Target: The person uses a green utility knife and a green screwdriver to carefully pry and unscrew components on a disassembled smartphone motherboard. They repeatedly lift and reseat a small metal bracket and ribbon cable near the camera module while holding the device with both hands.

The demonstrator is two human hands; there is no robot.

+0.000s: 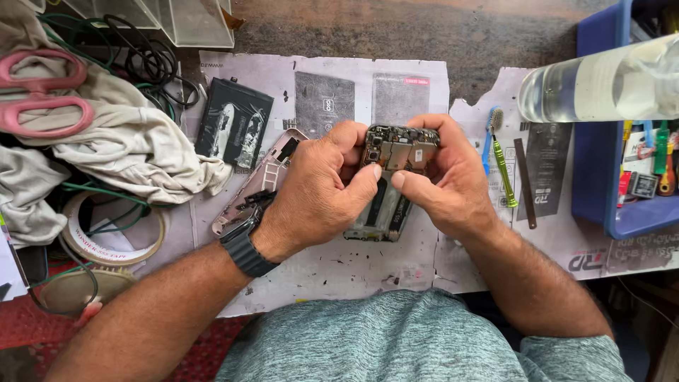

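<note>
An opened phone body (393, 157) with its circuit board bare is held upright above the paper-covered bench (353, 262). My left hand (318, 191) grips its left side, thumb pressed on the board near the camera module. My right hand (442, 177) grips the right side, thumb meeting the left one at the middle. A dark watch sits on my left wrist. A detached phone back frame (258, 185) lies on the paper just left of my left hand.
A black battery (233, 131) lies at upper left beside a crumpled cloth (120, 141), pink scissors (42, 92) and tape rolls (113, 233). A green screwdriver (503, 170), a brush and a metal strip lie to the right, near a clear bottle (601, 81) and a blue tray (601, 141).
</note>
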